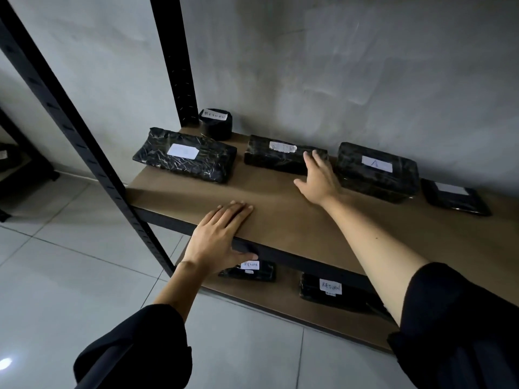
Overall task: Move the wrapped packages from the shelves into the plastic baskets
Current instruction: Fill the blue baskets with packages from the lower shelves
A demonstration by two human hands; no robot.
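Several black wrapped packages with white labels lie on a brown shelf (280,209). A flat wide package (185,154) is at the left, a round one (215,123) behind it by the post. The middle long package (276,154) has my right hand (318,178) at its right end, fingers straight and touching its front. A bulky package (376,171) and a flat one (456,197) lie further right. My left hand (222,237) rests flat on the shelf's front edge, thumb under the rail. Two more packages (248,270) (331,290) lie on the lower shelf. No basket is visible.
Black metal rack posts (92,164) (175,60) stand at the left front and left back. A grey wall (337,66) closes the rear. Pale floor tiles (70,262) spread to the left, with another dark rack (16,175) at the far left edge.
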